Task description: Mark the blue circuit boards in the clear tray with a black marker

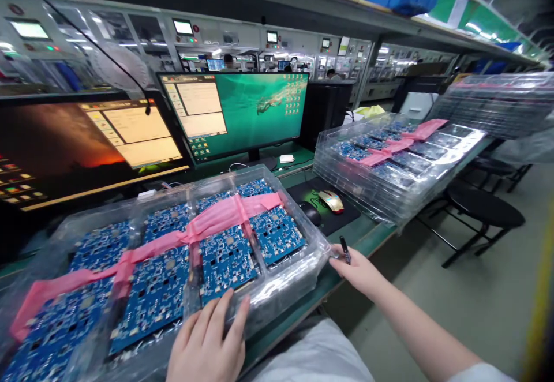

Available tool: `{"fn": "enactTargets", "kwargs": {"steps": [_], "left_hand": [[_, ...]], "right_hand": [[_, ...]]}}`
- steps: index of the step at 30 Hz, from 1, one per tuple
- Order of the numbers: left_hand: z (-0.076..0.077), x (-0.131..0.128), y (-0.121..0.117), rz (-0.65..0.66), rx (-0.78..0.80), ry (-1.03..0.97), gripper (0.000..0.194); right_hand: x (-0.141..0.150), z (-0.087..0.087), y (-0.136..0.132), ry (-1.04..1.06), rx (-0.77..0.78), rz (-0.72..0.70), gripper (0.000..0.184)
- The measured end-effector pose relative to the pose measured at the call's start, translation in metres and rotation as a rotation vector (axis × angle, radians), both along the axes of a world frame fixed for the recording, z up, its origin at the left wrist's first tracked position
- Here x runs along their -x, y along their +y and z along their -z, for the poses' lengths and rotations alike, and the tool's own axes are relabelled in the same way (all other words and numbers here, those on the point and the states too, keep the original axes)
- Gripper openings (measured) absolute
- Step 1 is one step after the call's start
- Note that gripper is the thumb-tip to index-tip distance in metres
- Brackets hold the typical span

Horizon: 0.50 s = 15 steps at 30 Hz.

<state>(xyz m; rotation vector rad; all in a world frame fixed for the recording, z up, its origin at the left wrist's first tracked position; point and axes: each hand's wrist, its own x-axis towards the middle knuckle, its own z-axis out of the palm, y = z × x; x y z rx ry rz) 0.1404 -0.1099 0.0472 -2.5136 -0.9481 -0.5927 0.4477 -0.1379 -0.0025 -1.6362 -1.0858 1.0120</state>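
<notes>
A stack of clear plastic trays lies on the bench in front of me, holding several blue circuit boards and crossed by pink strips. My left hand rests flat on the near edge of the stack with its fingers stretched out. My right hand touches the stack's right corner and grips a black pen between its fingers.
A second stack of trays with boards and pink strips sits at the right. Two monitors stand behind. A gold mouse and a black mouse lie on a mat. Black stools stand in the aisle.
</notes>
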Motion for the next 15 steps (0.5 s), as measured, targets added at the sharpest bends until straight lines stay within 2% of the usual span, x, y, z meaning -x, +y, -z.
{"fn": "enactTargets", "kwargs": {"steps": [3,6,9,15], "left_hand": [[0.001,0.0,0.0,0.0,0.016,0.02,0.03],[0.002,0.0,-0.001,-0.006,0.036,0.014,0.03],[0.0,-0.002,0.0,-0.003,0.036,-0.025,0.03],[-0.004,0.0,0.002,0.037,0.023,-0.029,0.028]], "right_hand": [[0.008,0.012,0.009,-0.019,-0.035,0.105,0.044],[0.008,0.016,0.017,-0.083,-0.055,0.143,0.041],[0.002,0.007,0.018,-0.221,-0.09,0.169,0.035],[-0.015,-0.018,0.008,-0.626,-0.145,0.215,0.022]]}}
